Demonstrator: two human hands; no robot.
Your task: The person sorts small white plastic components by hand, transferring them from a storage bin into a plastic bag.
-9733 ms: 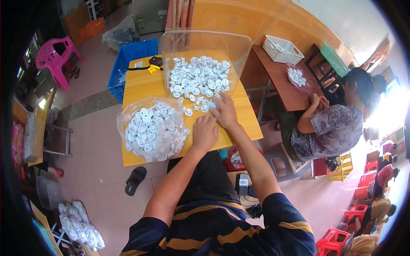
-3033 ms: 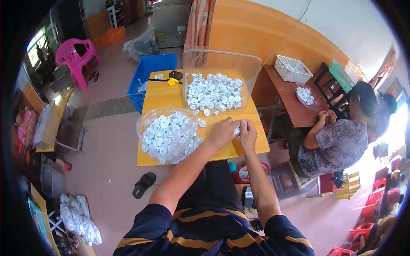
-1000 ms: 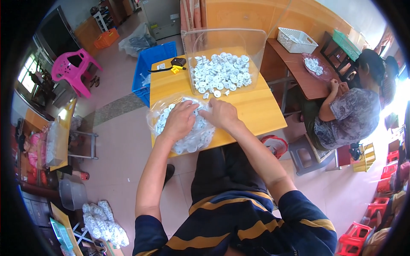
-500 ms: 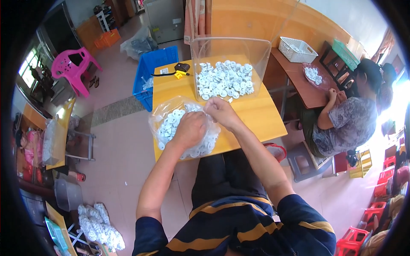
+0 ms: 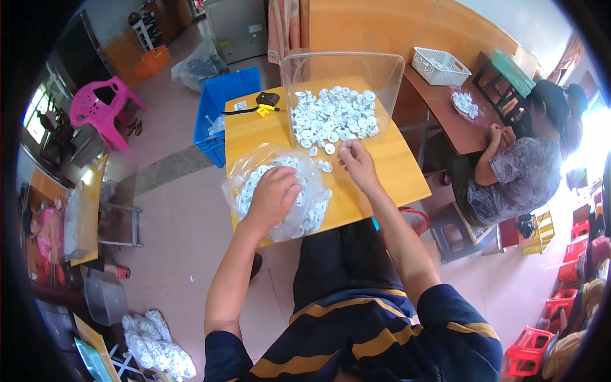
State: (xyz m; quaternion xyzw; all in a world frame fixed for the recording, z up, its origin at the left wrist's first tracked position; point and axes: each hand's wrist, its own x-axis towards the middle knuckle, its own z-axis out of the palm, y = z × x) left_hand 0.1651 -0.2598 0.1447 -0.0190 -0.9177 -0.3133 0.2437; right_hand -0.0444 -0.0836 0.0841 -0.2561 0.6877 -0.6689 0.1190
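Note:
A clear plastic bag [image 5: 316, 191] full of small white round plastic parts [image 5: 247, 191] lies at the near left of the yellow table. My left hand [image 5: 275, 196] is over the bag's opening, its fingers curled down among the parts; its fingertips are partly hidden. Right of the bag, my right hand [image 5: 358, 162] hovers at the front of a clear plastic bin [image 5: 396, 89], fingers bent together. Whatever it pinches is too small to make out. White parts are heaped inside the bin. A few loose white parts [image 5: 324, 166] rest on the table between bag and bin.
Yellow clippers [image 5: 267, 111] and a dark strapped object [image 5: 268, 99] lie at the table's [image 5: 398, 175] far left. A blue crate [image 5: 229, 86] stands beside it. To the right, another person [image 5: 515, 172] handles something at a brown table [image 5: 439, 111] holding a white basket [image 5: 440, 66].
My right hand has moved right, away from my left hand, uncovering loose white parts before the bin. My left hand has shifted slightly left and down over the bag.

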